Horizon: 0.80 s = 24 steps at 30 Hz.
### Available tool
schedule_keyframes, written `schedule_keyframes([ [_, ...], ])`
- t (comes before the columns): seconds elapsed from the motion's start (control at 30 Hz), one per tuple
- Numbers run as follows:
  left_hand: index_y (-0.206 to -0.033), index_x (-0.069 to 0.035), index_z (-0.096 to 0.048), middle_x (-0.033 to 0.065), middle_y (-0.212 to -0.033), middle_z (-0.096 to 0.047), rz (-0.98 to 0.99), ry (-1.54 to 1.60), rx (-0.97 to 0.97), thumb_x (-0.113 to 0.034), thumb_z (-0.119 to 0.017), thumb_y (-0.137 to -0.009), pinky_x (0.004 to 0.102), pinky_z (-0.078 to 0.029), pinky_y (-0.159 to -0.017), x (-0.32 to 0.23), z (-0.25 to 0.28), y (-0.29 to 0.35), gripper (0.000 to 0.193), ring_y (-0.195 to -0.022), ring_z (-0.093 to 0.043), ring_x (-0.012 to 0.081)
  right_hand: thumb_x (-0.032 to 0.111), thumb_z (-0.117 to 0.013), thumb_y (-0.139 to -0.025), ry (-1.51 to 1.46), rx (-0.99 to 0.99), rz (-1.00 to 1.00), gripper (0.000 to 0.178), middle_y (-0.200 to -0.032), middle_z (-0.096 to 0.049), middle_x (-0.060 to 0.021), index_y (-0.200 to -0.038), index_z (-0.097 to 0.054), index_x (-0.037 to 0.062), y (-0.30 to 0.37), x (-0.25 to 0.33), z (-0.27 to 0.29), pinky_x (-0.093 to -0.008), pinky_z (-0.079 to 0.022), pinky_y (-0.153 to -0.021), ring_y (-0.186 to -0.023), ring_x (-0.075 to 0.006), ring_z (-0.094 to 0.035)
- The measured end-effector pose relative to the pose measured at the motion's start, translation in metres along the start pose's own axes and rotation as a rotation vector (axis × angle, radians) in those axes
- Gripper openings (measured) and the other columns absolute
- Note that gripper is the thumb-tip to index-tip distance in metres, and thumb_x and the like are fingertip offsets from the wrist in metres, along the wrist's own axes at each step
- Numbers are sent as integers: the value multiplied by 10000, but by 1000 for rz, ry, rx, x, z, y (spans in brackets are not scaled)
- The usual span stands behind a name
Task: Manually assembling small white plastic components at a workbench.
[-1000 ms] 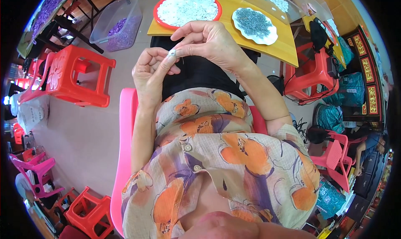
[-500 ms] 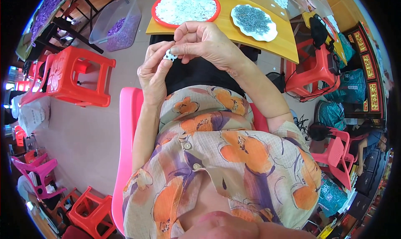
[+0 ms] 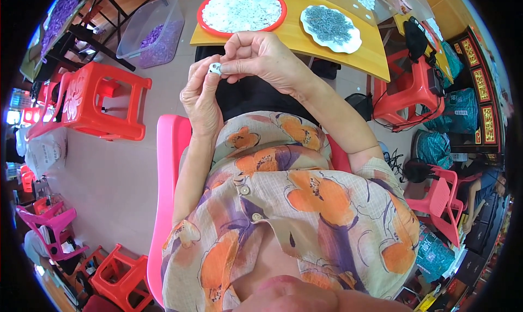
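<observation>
A small white piece with holes (image 3: 215,68) is pinched between my two hands, above my lap and just short of the table edge. My left hand (image 3: 202,88) grips it from the left with thumb and fingers. From the right, the thumb and forefinger of my right hand (image 3: 259,61) close on the same piece, with the other fingers curled. Part of the piece is covered by fingertips. Beyond my hands, a red-rimmed tray (image 3: 202,24) holds a heap of small white pieces. A white scalloped plate (image 3: 353,44) to its right carries many thin grey metal pieces.
The yellow table (image 3: 294,37) lies ahead. A clear bin (image 3: 128,47) with purple pieces stands on the floor at far left, near a red stool (image 3: 84,97). Another red stool (image 3: 408,97) is at right. A clear tray (image 3: 376,15) with white pieces sits at the table's far right.
The white piece has shifted slightly left and up and is turned, so less of its face shows. Both hands keep their hold on it.
</observation>
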<state>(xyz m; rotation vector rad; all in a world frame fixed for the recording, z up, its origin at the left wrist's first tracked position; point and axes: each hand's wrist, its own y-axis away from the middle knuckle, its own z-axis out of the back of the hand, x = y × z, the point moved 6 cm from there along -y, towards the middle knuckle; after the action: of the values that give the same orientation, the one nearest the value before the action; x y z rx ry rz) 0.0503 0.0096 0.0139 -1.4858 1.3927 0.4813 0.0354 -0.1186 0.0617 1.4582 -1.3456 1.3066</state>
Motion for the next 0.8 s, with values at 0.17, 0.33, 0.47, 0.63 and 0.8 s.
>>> schedule_keyframes([
  [0.17,-1049,24,-623,105,-1078,-561,16,11,182,-171,-619,-846,291,-418,-872,-4,5,-6,281,-1002,-532,173,38,-675,-780,3,56,-21,147,-771,-630,-67,-839,-541,26,1,4,3,-208,-510,-626,-677,-98,-604],
  [0.33,-996,20,-656,107,-1045,-576,-71,-92,250,-151,-664,-800,268,-424,-840,-23,-1,-8,260,-958,-539,160,41,-686,-764,20,113,-36,169,-770,-632,-70,-848,-540,20,5,11,-4,-213,-497,-631,-657,-106,-595],
  [0.47,-990,24,-654,105,-1038,-574,-91,-132,259,-189,-676,-793,270,-421,-840,-25,-2,-8,291,-958,-538,163,47,-681,-771,17,133,-12,173,-783,-631,-62,-873,-545,14,6,12,-7,-201,-489,-640,-680,-95,-588],
  [0.63,-1049,9,-623,108,-1123,-531,-87,-29,160,-282,-641,-834,323,-395,-923,-19,4,-8,363,-1064,-501,200,82,-654,-810,484,71,244,202,-759,-596,-8,-959,-542,3,12,25,-15,-188,-470,-645,-713,-55,-560],
  [0.8,-1001,31,-640,132,-1101,-552,-33,89,84,-274,-675,-798,317,-398,-923,-21,3,-5,368,-1055,-516,207,175,-621,-820,960,81,563,227,-787,-551,-129,-898,-497,2,25,34,-36,-352,-459,-619,-710,-299,-559],
])
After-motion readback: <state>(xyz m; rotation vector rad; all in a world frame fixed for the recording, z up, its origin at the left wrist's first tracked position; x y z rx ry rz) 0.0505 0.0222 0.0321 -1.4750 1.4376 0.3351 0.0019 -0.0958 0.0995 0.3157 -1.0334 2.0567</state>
